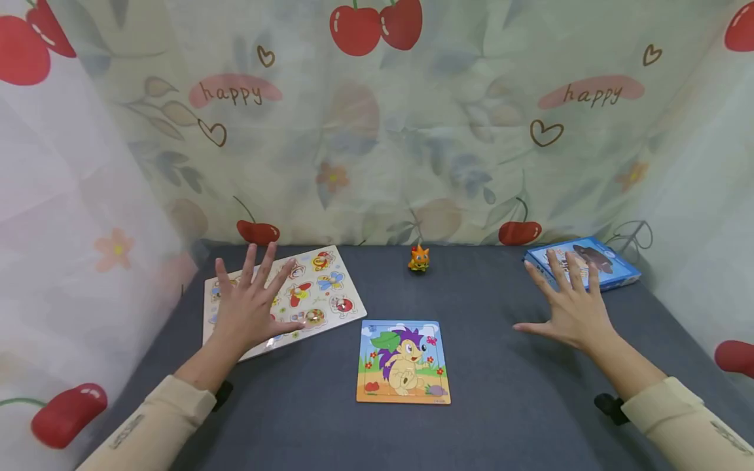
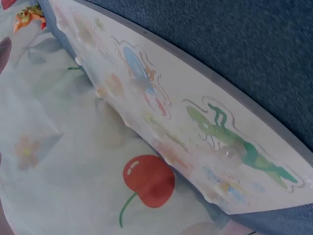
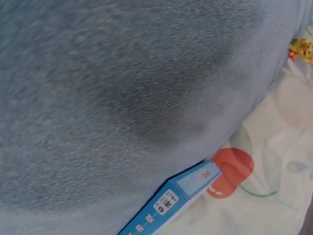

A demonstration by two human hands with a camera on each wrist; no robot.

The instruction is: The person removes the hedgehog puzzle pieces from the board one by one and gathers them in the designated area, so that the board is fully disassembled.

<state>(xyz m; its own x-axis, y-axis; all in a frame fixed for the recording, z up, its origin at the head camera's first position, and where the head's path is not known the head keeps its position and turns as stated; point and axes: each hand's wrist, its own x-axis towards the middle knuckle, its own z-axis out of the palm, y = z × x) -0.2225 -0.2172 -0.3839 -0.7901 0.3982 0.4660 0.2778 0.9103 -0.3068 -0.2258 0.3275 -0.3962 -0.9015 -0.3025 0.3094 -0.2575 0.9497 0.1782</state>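
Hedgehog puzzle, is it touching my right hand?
Apart. The head view shows a wide strip of dark table between the hedgehog puzzle and your right hand.

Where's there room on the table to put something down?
The dark grey fabric tabletop is bare between the square purple-hedgehog puzzle and the blue rectangular box, and between that puzzle and the small orange spiky-headed figurine. It's crowded at the back left, where the large white board with colourful bug pictures lies.
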